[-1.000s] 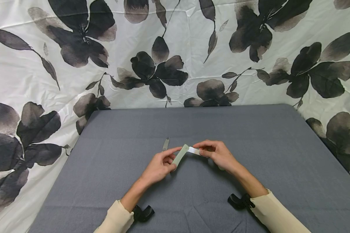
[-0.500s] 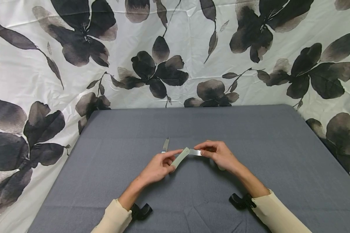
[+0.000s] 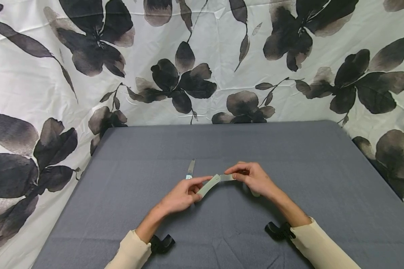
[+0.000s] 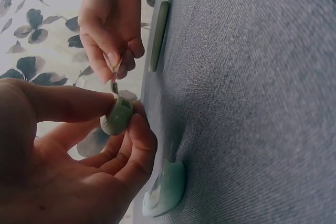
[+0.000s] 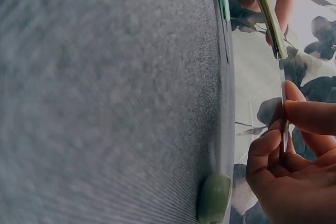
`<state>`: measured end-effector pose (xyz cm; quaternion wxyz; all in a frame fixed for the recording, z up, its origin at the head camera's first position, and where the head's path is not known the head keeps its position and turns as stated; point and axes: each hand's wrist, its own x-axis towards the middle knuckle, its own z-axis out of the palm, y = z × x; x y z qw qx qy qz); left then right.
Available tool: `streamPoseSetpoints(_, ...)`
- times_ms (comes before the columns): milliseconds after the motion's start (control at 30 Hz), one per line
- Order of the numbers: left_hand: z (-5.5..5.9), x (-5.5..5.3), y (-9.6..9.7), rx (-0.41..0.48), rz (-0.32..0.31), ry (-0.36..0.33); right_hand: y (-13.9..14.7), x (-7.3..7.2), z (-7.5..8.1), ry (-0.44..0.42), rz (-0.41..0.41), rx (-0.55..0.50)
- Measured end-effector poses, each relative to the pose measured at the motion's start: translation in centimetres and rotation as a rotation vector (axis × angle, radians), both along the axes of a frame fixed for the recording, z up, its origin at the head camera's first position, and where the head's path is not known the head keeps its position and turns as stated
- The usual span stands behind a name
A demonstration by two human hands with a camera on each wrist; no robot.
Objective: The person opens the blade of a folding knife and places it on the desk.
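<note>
A folding knife is held between both hands just above the table. My left hand (image 3: 180, 194) grips its pale green handle (image 3: 208, 186), thumb and fingers on either side. My right hand (image 3: 254, 179) pinches the shiny metal blade (image 3: 226, 178) between thumb and fingers. The blade stands swung out from the pivot, at a wide angle to the handle. In the right wrist view the blade shows edge-on as a thin line, its far end hidden in the fingers.
Behind my left hand lies another knife (image 3: 190, 167), blade pointing away, its turquoise handle (image 4: 172, 187) showing in the left wrist view. A green handle-like piece (image 5: 214, 198) lies under my right hand. Grey cloth (image 3: 289, 149) covers the table; a floral sheet (image 3: 202, 108) hangs behind.
The handle has tilted lower, and the angle between it and the blade has widened. My left hand has shifted slightly down and left; the right hand has hardly moved.
</note>
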<state>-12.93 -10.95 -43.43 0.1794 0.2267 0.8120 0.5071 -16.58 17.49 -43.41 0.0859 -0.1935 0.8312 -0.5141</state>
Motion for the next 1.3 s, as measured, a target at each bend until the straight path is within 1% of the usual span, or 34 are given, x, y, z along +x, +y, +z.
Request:
streamPoseSetpoints(233, 0.1, 0.0, -0.2, -0.019, -0.049, -0.009, -0.1, -0.1, 0.1, 0.014, 0.004, 0.025)
streamPoseSetpoints(500, 0.4, 0.0, 0.0, -0.044, -0.086, -0.016, 0.0, -0.3, 0.1, 0.021, 0.009, 0.01)
streamPoseSetpoints(633, 0.4, 0.0, 0.1, -0.042, -0.102, -0.01, 0.0, -0.6, 0.0, 0.004, 0.004, -0.007)
streamPoseSetpoints(767, 0.4, -0.1, 0.2, -0.048, -0.105, -0.012, -0.1, -0.8, -0.1, -0.015, 0.002, -0.033)
streamPoseSetpoints(900, 0.3, -0.1, 0.3, -0.048, -0.089, -0.022, -0.3, -0.9, -0.3, -0.02, -0.019, -0.074)
streamPoseSetpoints(1000, 0.2, 0.0, 0.6, -0.028, -0.061, -0.023, -0.6, -1.1, -0.3, -0.055, -0.057, -0.144)
streamPoseSetpoints(1200, -0.3, 0.1, 1.2, 0.039, 0.017, -0.048, -1.3, -1.4, -0.4, -0.163, -0.122, -0.362)
streamPoseSetpoints(1300, -0.6, 0.3, 1.5, 0.064, 0.03, -0.048, -1.8, -1.6, -0.5, -0.193, -0.144, -0.43)
